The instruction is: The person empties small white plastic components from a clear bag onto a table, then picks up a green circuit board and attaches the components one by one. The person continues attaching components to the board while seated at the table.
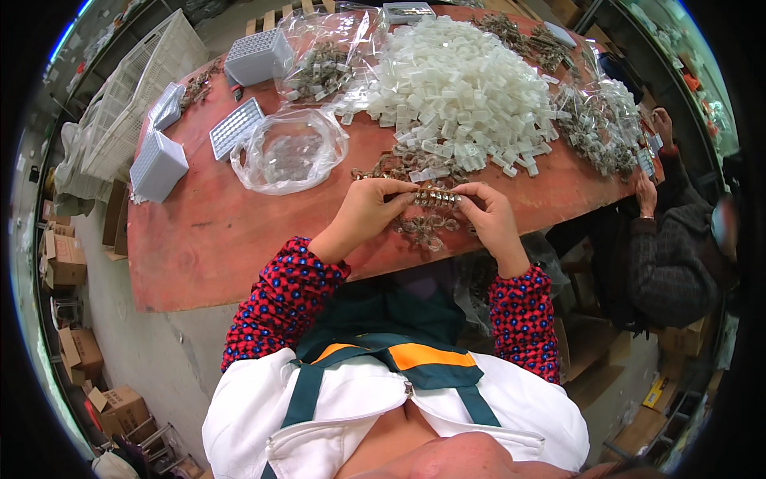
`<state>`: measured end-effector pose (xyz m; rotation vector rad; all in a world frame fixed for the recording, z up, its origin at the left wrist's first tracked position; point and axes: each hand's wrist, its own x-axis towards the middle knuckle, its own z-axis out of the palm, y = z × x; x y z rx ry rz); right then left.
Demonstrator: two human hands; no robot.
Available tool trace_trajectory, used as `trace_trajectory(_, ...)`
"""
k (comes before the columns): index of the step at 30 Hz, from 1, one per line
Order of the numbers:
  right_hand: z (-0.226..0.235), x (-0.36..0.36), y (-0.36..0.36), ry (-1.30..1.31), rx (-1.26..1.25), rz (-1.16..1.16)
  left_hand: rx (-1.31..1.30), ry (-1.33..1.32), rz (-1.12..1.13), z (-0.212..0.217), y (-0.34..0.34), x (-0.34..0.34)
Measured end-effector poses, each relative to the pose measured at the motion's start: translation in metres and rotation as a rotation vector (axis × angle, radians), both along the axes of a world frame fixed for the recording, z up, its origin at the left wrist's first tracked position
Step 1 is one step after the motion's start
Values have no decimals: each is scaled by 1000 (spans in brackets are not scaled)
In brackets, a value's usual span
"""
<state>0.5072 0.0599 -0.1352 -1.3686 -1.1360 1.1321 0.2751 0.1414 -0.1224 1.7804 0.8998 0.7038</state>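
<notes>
Between my two hands a short strip of small shiny metal pieces (436, 196) is stretched level, just above the near part of the table. My left hand (369, 211) pinches its left end with thumb and fingers. At the other end, my right hand (492, 217) grips it the same way. Small clear and brownish pieces (427, 230) lie loose under the strip, too small to name. Just beyond my hands rises a large heap of translucent white plastic pieces (455, 84).
On the reddish table (207, 247) sit an open plastic bag of clear pieces (291, 156), a slotted white tray (236, 128) and grey-white tray stacks (159, 166). White crates (132, 104) stand at left. A co-worker's hands (648, 194) work at the right edge beside another bagged heap (602, 124).
</notes>
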Motion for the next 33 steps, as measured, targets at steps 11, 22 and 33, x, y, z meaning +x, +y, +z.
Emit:
trace_trajectory(11, 1, -12, -10, -81, 52, -106, 174, 113, 193, -1, 0, -1)
trace_trajectory(22, 21, -22, -7, -672, 290, -204, -213, -123, -12, 0, 1, -5)
trace_trajectory(33, 39, -39, 8, -341, 82, 81, -84, -94, -23, 9, -11, -6)
